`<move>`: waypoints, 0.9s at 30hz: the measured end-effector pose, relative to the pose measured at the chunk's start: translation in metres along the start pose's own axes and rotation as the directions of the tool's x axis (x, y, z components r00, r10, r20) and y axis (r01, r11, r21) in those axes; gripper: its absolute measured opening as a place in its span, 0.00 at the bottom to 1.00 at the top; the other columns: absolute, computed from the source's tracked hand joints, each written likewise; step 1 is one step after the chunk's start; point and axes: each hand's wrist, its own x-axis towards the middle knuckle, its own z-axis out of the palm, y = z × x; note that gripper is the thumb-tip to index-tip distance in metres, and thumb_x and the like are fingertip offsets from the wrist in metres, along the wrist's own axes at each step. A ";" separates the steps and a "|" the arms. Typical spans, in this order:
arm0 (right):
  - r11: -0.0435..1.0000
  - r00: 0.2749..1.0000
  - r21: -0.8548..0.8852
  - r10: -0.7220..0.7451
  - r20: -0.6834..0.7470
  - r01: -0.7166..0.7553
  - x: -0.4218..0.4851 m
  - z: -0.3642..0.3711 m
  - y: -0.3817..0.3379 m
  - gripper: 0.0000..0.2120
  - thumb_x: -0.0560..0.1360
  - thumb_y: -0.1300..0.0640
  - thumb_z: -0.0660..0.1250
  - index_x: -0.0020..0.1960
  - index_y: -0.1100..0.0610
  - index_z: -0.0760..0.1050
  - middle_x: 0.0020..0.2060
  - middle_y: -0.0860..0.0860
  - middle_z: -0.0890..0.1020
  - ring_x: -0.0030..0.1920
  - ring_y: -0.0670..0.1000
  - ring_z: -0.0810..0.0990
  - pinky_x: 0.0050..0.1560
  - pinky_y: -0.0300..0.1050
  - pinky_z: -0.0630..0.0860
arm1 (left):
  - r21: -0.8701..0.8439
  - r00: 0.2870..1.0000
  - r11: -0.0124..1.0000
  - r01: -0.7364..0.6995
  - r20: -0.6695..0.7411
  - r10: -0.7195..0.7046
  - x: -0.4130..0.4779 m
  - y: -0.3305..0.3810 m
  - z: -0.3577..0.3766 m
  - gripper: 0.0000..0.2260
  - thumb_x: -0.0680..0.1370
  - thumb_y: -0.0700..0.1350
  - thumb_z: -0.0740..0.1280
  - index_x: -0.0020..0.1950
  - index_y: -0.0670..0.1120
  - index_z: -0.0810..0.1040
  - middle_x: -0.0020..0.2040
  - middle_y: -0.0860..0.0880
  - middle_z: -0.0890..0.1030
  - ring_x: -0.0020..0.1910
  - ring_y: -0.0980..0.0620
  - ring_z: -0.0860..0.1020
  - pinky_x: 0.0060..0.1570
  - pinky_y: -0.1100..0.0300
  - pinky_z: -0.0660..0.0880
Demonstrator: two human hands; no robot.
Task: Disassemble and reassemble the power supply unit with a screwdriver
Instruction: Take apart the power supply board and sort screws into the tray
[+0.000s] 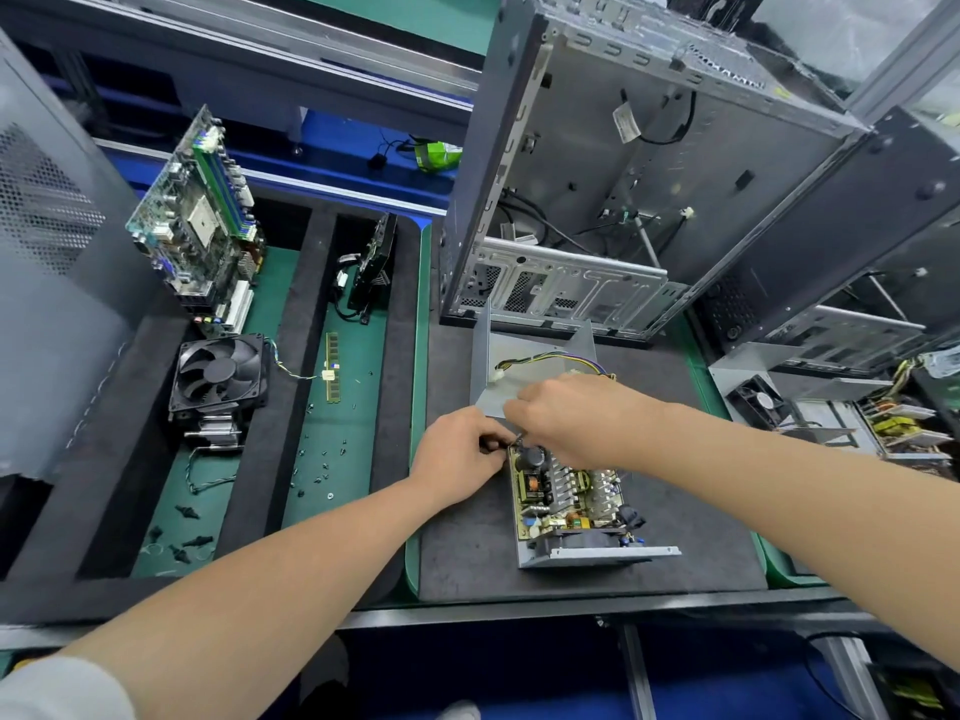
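The opened power supply unit (566,504) lies on the dark mat, its circuit board with coils and capacitors exposed. Its grey metal cover (485,371) stands just behind it, with a bundle of coloured wires (550,360) resting on it. My left hand (460,452) pinches a small dark part at the unit's far left corner. My right hand (571,415) is closed over the same corner from the right, fingers curled around something thin and dark that may be the screwdriver tip; the tool itself is mostly hidden.
An empty computer case (623,174) stands upright behind the mat. To the left, a green tray holds a motherboard (195,220), a cooling fan (218,374), a RAM stick (331,366) and several loose screws (319,459). Another opened power supply (883,423) sits at right.
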 end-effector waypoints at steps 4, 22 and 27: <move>0.889 0.933 0.290 0.357 0.045 -0.354 0.011 -0.012 -0.001 0.12 0.85 0.53 0.61 0.54 0.62 0.76 0.47 0.59 0.80 0.47 0.62 0.80 0.42 0.49 0.76 | 0.012 1.000 1.000 0.006 0.008 -0.006 0.000 0.000 -0.001 0.11 0.74 0.44 0.74 0.53 0.58 0.88 0.41 0.59 0.77 0.42 0.58 0.75 0.47 0.59 0.77; 0.932 0.949 0.189 0.315 -0.007 -0.308 0.010 0.000 0.002 0.09 0.86 0.55 0.57 0.49 0.58 0.69 0.38 0.54 0.70 0.44 0.61 0.78 0.36 0.48 0.67 | 0.051 0.998 0.997 -0.059 -0.028 0.060 -0.003 -0.003 0.002 0.06 0.77 0.56 0.73 0.53 0.60 0.85 0.44 0.56 0.79 0.44 0.58 0.77 0.42 0.57 0.74; 0.913 0.965 0.319 0.261 0.024 -0.255 0.006 -0.004 0.004 0.08 0.84 0.50 0.60 0.54 0.55 0.65 0.49 0.58 0.76 0.45 0.59 0.75 0.42 0.48 0.69 | 0.103 0.995 0.992 -0.074 -0.061 0.080 -0.004 0.001 0.006 0.07 0.79 0.56 0.71 0.55 0.58 0.85 0.47 0.56 0.80 0.49 0.55 0.79 0.44 0.57 0.72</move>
